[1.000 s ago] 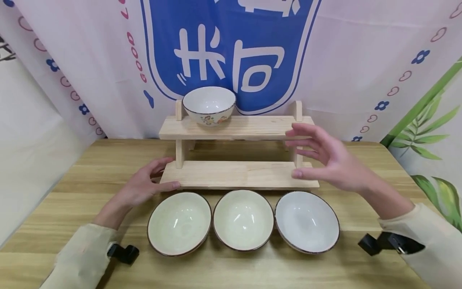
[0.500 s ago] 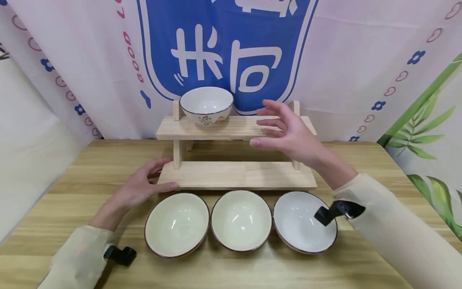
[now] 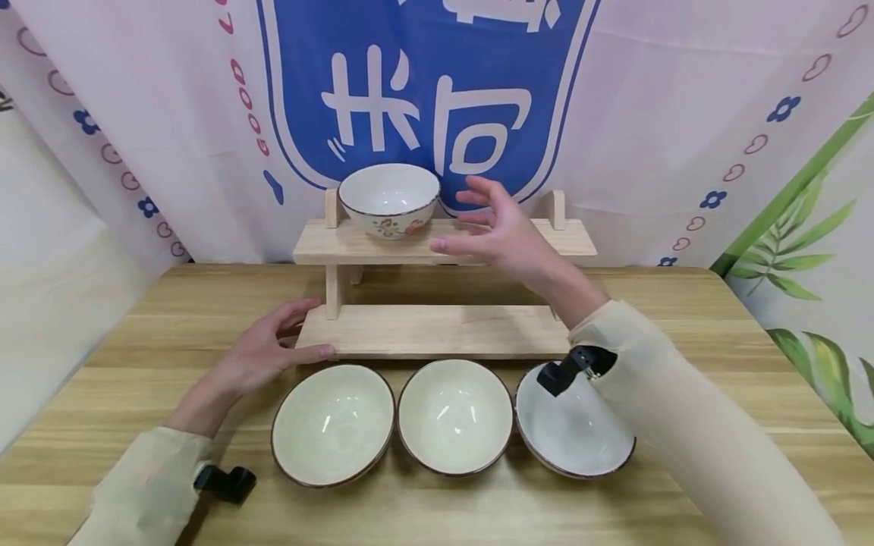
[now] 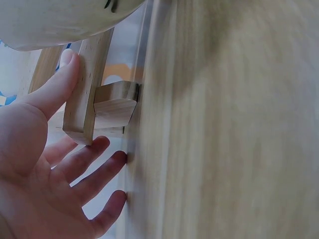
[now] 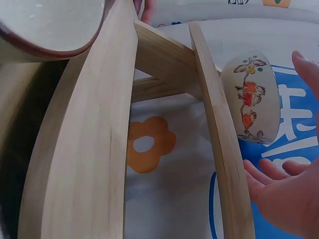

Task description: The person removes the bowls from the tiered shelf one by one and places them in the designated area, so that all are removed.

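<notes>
A two-tier wooden shelf (image 3: 437,331) stands on the table. A white bowl with a painted bird-and-branch pattern (image 3: 388,203) sits upright at the left of its upper board; the pattern shows well on this bowl (image 5: 250,98) in the right wrist view. My right hand (image 3: 501,231) hovers just right of that bowl, fingers spread and apart from it. My left hand (image 3: 262,349) holds the left end of the lower board, with the thumb (image 4: 62,82) along the board and the other fingers around its end.
In front of the shelf stand a left cream bowl (image 3: 333,426), a middle cream bowl (image 3: 455,417) and a white bowl (image 3: 573,425), side by side. My right sleeve partly covers the white one. A printed curtain (image 3: 635,136) hangs behind.
My right hand has moved left from the shelf's right end, over the upper board, to beside the patterned bowl. My left hand stays at the shelf's left end.
</notes>
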Demonstrator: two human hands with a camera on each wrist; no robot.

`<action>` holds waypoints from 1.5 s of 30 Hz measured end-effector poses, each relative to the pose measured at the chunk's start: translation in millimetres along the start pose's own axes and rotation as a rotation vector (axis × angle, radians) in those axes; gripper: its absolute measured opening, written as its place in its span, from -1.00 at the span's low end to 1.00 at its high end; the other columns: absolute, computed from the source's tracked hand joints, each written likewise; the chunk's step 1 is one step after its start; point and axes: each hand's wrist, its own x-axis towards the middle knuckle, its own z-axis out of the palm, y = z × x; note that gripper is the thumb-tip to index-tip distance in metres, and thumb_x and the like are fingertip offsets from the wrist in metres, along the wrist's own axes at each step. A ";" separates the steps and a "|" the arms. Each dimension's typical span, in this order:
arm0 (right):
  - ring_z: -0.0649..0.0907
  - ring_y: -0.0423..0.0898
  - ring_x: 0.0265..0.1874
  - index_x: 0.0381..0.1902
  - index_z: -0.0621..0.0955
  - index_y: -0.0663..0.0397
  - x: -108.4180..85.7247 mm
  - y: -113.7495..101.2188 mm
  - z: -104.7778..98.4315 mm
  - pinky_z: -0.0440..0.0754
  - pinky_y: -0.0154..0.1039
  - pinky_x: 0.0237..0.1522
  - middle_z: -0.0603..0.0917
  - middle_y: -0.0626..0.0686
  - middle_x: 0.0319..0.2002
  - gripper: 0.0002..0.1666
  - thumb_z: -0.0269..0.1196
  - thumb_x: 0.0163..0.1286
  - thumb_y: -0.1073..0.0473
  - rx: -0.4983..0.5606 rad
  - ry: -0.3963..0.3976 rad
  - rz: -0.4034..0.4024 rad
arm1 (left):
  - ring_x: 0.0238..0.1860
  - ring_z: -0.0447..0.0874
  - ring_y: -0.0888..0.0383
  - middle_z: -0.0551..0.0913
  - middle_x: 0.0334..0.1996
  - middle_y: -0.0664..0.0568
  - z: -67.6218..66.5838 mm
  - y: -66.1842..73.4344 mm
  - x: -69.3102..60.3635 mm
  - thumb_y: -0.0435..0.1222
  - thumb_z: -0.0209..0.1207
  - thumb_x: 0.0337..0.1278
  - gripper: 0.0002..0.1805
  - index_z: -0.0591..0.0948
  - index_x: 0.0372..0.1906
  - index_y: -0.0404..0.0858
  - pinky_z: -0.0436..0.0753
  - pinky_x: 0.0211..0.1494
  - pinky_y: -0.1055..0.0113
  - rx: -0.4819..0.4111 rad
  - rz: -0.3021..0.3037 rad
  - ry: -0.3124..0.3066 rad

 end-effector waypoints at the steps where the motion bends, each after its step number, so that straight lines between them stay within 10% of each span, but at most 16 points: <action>1: 0.42 0.03 0.59 0.74 0.07 -0.14 2.4 0.2 1.2 0.44 0.07 0.58 0.31 0.01 0.65 0.28 0.60 0.28 -0.02 -0.003 0.000 0.006 | 0.57 0.32 -0.36 0.32 0.59 -0.39 0.2 0.1 0.3 0.11 0.47 0.28 0.10 0.15 0.73 -0.15 0.34 0.53 -0.37 -0.001 0.001 -0.001; 45: 0.46 0.00 0.45 0.76 -0.07 -0.09 64.5 -6.1 45.3 0.36 -0.03 0.60 0.32 0.09 0.58 0.57 0.72 0.07 -0.06 -0.015 0.019 0.029 | 0.58 0.31 -0.38 0.31 0.60 -0.42 -0.4 0.2 1.2 0.08 0.47 0.28 0.10 0.14 0.72 -0.20 0.34 0.54 -0.33 0.003 0.005 -0.004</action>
